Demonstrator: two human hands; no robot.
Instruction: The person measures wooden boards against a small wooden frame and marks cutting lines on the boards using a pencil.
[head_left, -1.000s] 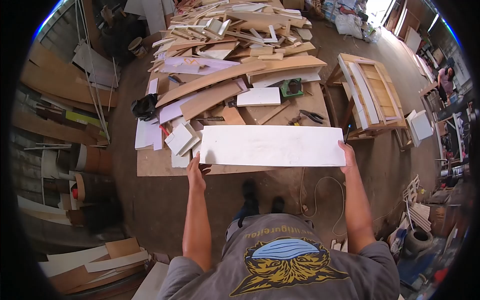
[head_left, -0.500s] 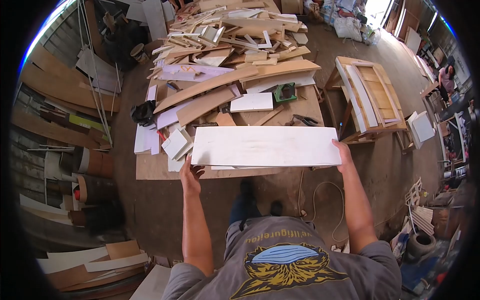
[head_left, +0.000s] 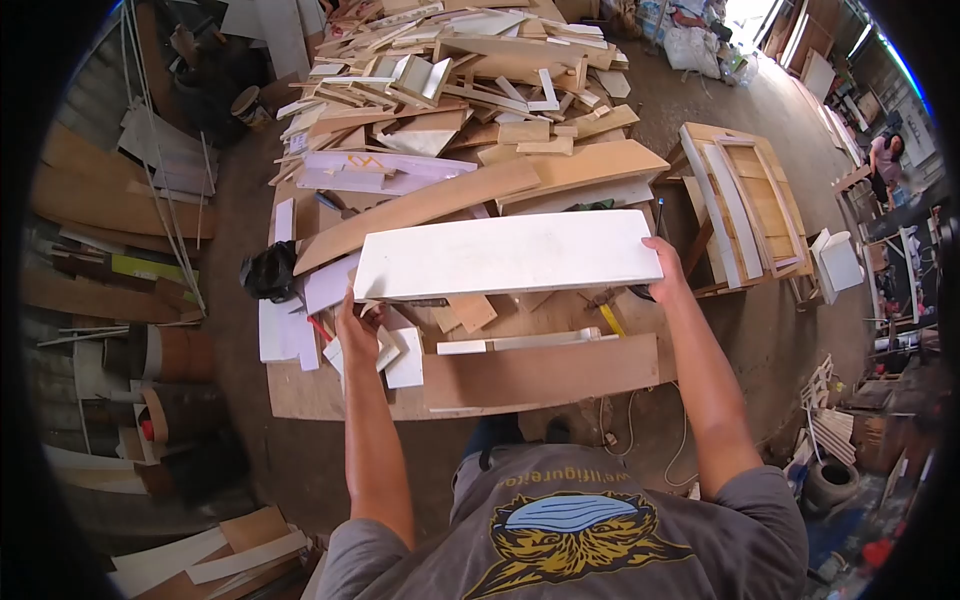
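Observation:
A long white board (head_left: 508,255) is held level above the workbench (head_left: 310,393), between my two hands. My left hand (head_left: 360,328) grips its lower left corner, fingers curled beneath. At the opposite end, my right hand (head_left: 663,268) is closed round the edge, the thumb on top. Nearer my body, a brown board (head_left: 545,372) lies along the bench's front edge, with a narrow white strip (head_left: 525,341) behind it. Small white panels (head_left: 405,358) sit just right of my left hand. A yellow tape-like piece (head_left: 611,319) shows below the white board.
A big heap of wood offcuts (head_left: 450,85) covers the bench's far part. A black plastic bag (head_left: 268,275) lies at its left edge. On the right stands a small wooden table (head_left: 745,205) with frames on it. Another person (head_left: 884,168) is at far right.
The white board has moved away from my body, further over the bench, with both hands still on it. The brown board and white strip near the front edge have come into view.

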